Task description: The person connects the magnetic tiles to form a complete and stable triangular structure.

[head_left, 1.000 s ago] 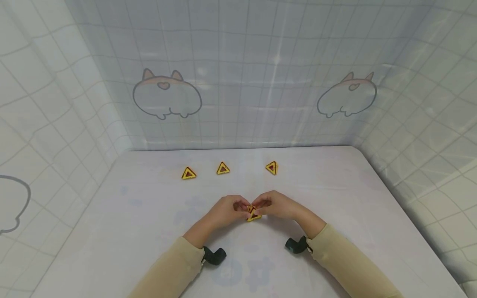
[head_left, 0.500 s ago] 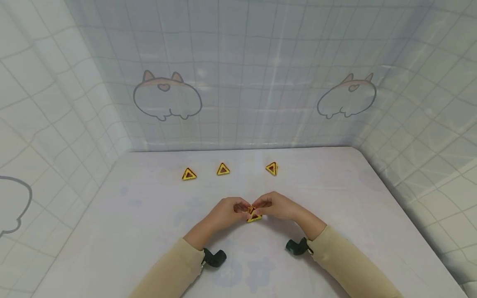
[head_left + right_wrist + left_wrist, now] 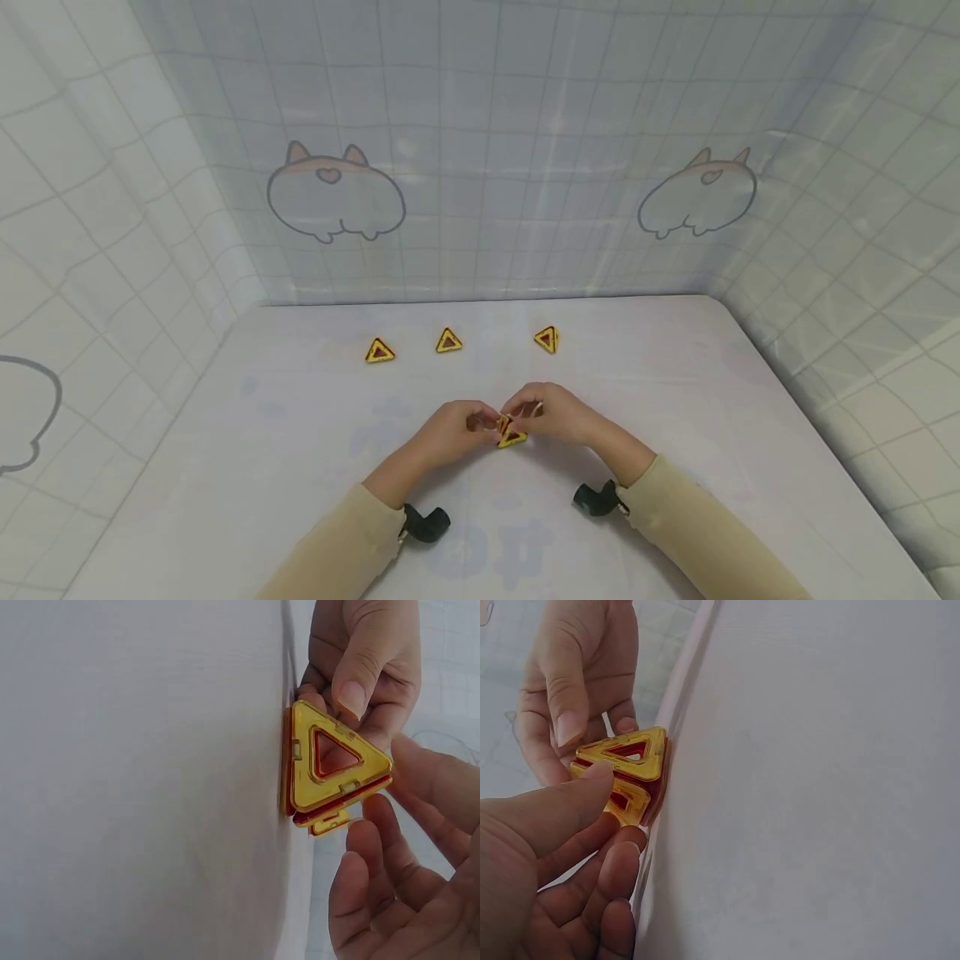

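Observation:
Between my two hands, at the middle of the table, stands a small pyramid of triangular magnetic tiles [image 3: 513, 437], yellow with red layers and triangular openings. My left hand [image 3: 455, 433] grips its left side; in the left wrist view the thumb presses a yellow tile [image 3: 656, 765] while the fingers curl behind and below. From the right, my right hand [image 3: 558, 414] pinches near the top corner with thumb and index finger. The right wrist view shows one yellow triangular face [image 3: 307, 784] side-on, its point between that thumb and index finger. The far sides are hidden by fingers.
Three more yellow-and-red triangular pieces lie toward the back: a left one [image 3: 380, 351], a middle one [image 3: 449, 341] and a right one [image 3: 547, 339] turned sideways. A white cloth covers the table [image 3: 247, 467]. Tile-patterned curtain walls [image 3: 480, 167] enclose the back and sides.
My right index finger has lifted and shifted slightly at the pyramid's top. My left forearm has drawn a little to the left. The three pieces at the back stay put.

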Available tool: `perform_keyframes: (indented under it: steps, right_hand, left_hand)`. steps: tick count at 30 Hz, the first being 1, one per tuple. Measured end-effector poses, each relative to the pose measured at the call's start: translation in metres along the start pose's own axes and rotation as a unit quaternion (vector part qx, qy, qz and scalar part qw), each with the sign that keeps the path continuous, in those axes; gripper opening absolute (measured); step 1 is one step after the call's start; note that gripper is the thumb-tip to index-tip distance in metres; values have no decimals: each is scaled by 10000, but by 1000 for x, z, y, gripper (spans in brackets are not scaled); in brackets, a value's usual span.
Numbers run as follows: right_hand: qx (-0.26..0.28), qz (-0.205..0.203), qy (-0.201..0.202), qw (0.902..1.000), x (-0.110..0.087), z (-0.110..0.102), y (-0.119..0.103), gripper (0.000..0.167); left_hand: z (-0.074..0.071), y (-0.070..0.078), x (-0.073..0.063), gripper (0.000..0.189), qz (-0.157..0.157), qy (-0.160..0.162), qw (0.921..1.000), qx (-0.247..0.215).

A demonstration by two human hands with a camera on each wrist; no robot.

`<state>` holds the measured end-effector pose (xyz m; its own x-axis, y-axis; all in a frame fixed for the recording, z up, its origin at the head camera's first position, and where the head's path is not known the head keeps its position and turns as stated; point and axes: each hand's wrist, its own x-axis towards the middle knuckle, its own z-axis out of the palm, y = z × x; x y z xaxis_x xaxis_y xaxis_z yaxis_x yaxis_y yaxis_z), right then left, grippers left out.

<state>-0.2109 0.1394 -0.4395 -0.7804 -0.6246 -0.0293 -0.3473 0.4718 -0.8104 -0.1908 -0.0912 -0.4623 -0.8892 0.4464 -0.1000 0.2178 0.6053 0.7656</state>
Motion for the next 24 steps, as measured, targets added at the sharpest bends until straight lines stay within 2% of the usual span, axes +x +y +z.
perform_keyframes:
  steps: [7, 12, 16, 19, 24]
  right_hand:
    - [-138, -264, -41, 9995, 1, 3, 1, 18]
    - [-435, -360, 9, 9984, 2, 4, 0, 17]
    - [-697, -325, 134, 9969, 2, 4, -2, 15]
    - [-740, -271, 275, 9965, 1, 3, -2, 14]
    - [-600, -39, 555, 9966, -4, -7, 2, 14]
  left_hand:
    - [-2, -3, -6, 23, -98, -80, 9999, -27]
    - [-6, -9, -13, 20, -116, -12, 9999, 44]
    - [-13, -11, -21, 21, -302, 24, 9995, 51]
    - [-18, -14, -27, 22, -555, 92, 9984, 73]
    - [-27, -26, -37, 20, -772, 405, 9962, 82]
